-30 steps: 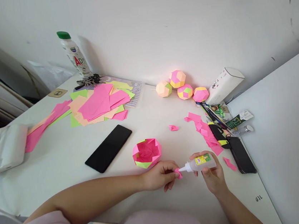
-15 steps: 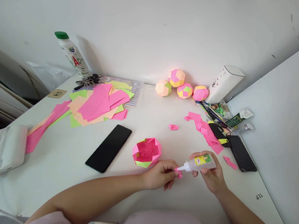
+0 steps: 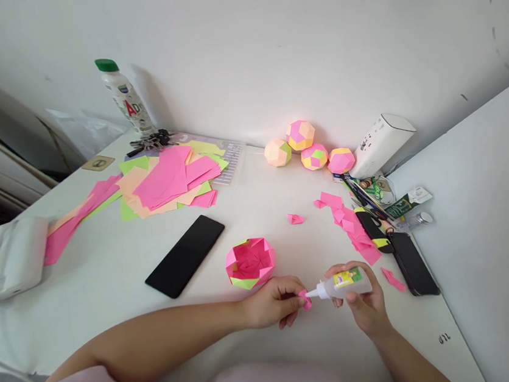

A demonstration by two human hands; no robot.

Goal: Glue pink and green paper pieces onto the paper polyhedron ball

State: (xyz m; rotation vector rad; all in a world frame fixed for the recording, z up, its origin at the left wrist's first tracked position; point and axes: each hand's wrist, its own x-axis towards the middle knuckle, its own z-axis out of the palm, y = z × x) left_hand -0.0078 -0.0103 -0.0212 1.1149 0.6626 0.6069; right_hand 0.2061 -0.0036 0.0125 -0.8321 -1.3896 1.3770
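Observation:
Between the fingertips of my left hand [image 3: 276, 302] is a small folded pink paper piece [image 3: 305, 300]. My right hand [image 3: 364, 307] is wrapped round a clear glue bottle [image 3: 348, 282] with a yellow and green label, held nearly level. Its white nozzle points left, and the tip is at the pink piece. Just beyond my left hand stands an open bowl-shaped paper model [image 3: 250, 263], pink with light green parts. Another folded pink piece [image 3: 295, 218] lies alone farther back.
A black phone [image 3: 185, 256] lies left of the paper bowl. Stacked coloured paper [image 3: 165, 179] and a white bottle [image 3: 127, 101] are behind it. Finished paper balls [image 3: 301, 135] stand by the wall. Pink strips [image 3: 347, 223], a cutter [image 3: 373, 229] and a black case [image 3: 413, 262] lie right.
The glue bottle in my right hand has shifted slightly right, its nozzle drawing back a little across the pink piece. My left hand keeps its pinch. The view has tilted slightly.

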